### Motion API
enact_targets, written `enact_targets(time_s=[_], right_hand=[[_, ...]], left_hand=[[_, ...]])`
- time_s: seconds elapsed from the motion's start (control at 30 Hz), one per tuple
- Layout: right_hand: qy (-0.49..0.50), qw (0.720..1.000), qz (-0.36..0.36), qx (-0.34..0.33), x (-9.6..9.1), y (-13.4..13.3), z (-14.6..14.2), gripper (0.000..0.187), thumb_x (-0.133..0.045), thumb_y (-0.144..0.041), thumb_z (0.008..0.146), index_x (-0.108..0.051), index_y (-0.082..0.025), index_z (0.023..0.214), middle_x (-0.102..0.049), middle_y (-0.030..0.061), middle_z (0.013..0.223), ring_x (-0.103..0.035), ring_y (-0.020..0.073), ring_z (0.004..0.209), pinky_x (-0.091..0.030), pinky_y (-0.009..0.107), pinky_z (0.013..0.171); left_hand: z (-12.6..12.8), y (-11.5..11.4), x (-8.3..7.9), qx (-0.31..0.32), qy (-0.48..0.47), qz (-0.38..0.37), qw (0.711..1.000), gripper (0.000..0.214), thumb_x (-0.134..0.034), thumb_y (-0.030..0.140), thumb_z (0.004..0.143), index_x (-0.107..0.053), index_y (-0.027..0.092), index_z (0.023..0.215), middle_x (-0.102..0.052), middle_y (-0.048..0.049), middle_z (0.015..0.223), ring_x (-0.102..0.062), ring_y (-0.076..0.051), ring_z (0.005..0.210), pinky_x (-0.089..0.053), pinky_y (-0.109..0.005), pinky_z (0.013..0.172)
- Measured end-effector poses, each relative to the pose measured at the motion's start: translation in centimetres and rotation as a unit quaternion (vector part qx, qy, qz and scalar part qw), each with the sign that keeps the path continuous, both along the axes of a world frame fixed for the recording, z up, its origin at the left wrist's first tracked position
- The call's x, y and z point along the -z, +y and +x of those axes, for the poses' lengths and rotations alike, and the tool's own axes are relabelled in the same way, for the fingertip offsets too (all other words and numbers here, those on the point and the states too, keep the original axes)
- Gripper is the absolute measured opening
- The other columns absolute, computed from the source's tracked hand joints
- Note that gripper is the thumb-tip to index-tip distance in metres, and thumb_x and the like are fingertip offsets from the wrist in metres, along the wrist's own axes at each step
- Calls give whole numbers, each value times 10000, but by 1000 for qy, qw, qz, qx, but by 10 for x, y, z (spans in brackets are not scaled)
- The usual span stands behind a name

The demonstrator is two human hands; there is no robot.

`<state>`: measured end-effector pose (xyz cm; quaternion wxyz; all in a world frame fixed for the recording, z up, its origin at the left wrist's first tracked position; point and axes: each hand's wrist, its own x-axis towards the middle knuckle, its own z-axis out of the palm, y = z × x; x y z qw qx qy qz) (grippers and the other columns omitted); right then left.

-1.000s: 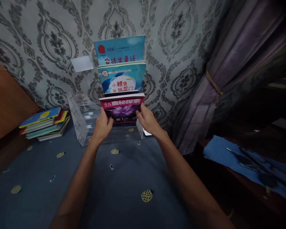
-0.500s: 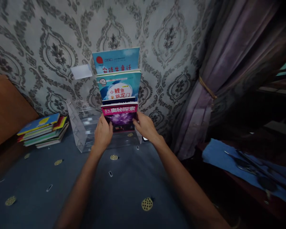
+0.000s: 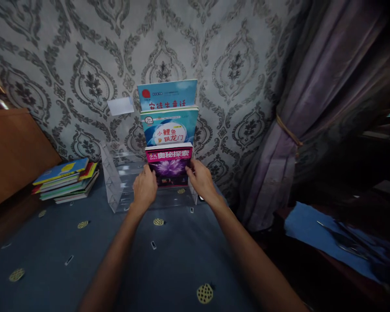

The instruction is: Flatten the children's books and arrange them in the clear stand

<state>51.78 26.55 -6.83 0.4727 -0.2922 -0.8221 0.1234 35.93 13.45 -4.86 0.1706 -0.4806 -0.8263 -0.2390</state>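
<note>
A book [image 3: 170, 167] with a pink and purple cover stands upright on the right part of a clear acrylic rack [image 3: 113, 184]. My left hand [image 3: 145, 187] grips its left edge and my right hand [image 3: 199, 180] its right edge, thumbs on the front cover. Right behind it rises a blue children's book [image 3: 169, 130] with a white oval on the cover. Highest at the back is a light blue book [image 3: 167, 94] with red lettering. The lower part of the back books is hidden by those in front.
A pile of books [image 3: 66, 180] lies left of the rack, near a brown box [image 3: 16, 151]. Patterned wallpaper [image 3: 91, 82] is behind the rack. At right hangs a tied purple curtain [image 3: 279, 156], with a blue cloth [image 3: 307, 227] holding dark tools below it.
The pink and purple book now covers the dark top edge that showed behind it. Both hands keep their hold on it. The whole view has shifted slightly.
</note>
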Motion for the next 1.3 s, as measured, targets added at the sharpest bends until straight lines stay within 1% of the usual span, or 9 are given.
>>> enact_targets(time_s=[0.2, 0.43, 0.57, 0.7, 0.8, 1.0, 1.13, 1.23, 1.3], right_hand=[[-12, 1000, -8, 12, 1, 2, -2, 285, -434, -261, 938, -644, -146, 1092, -718, 173, 1011, -662, 311, 941, -508, 420, 837], [-7, 1000, -7, 26, -2, 3, -5, 270, -451, -237, 937, -672, -167, 1077, -733, 166, 1031, -671, 309, 971, -511, 413, 851], [4, 1000, -13, 21, -5, 6, -4, 279, -466, -243, 934, -690, -172, 1085, -736, 160, 1042, -669, 312, 983, -514, 426, 865], [40, 999, -9, 3, -7, 9, 0, 285, -480, -253, 928, -690, -184, 1109, -732, 147, 1062, -660, 304, 987, -513, 436, 892], [61, 998, -6, -8, -8, 12, 3, 294, -486, -241, 916, -685, -182, 1125, -731, 143, 1086, -658, 299, 998, -514, 438, 899], [39, 999, -6, 0, -8, 16, 4, 263, -518, -214, 881, -704, -176, 1064, -742, 135, 1031, -669, 301, 976, -515, 436, 889], [20, 999, -29, 14, -8, 15, 4, 266, -537, -199, 864, -708, -176, 1066, -755, 123, 997, -689, 292, 909, -524, 423, 847], [24, 998, -46, 33, -7, 13, 4, 271, -543, -205, 868, -707, -172, 1081, -766, 116, 963, -702, 284, 854, -529, 411, 807], [33, 998, -46, 41, -6, 13, 3, 265, -555, -205, 863, -710, -171, 1075, -771, 114, 961, -710, 284, 857, -529, 406, 805]], left_hand=[[0, 0, -1, -6, -6, -12, 1000, 229, -337, 245, 1038, -519, 146, 1136, -755, -166, 992, -743, -281, 900, -503, -322, 734], [-4, 5, -1, 10, -28, 1, 1000, 230, -326, 229, 1037, -514, 147, 1141, -748, -161, 901, -742, -305, 857, -500, -347, 721], [-9, 9, 1, 42, -40, 51, 997, 220, -342, 224, 1025, -521, 156, 1135, -733, -137, 891, -728, -291, 866, -503, -354, 756], [-11, 13, 4, 87, -43, 132, 986, 183, -372, 212, 1007, -529, 172, 1093, -711, -125, 961, -703, -274, 908, -509, -361, 791], [-10, 16, 6, 105, -41, 161, 980, 151, -389, 202, 1002, -530, 179, 1051, -694, -122, 1004, -683, -263, 946, -510, -362, 820], [-11, 18, 8, 110, -37, 143, 983, 111, -416, 179, 987, -524, 173, 1014, -687, -142, 1024, -675, -280, 960, -509, -381, 834], [-10, 18, 8, 110, -42, 131, 984, 118, -406, 170, 996, -515, 174, 1040, -692, -145, 1043, -682, -276, 962, -511, -372, 826], [-8, 18, 6, 100, -41, 121, 987, 114, -404, 183, 1008, -509, 169, 1049, -694, -148, 1029, -688, -277, 951, -510, -368, 816], [-6, 19, 5, 83, -37, 107, 990, 114, -399, 186, 1013, -502, 166, 1057, -696, -151, 1033, -693, -278, 935, -512, -366, 802]])
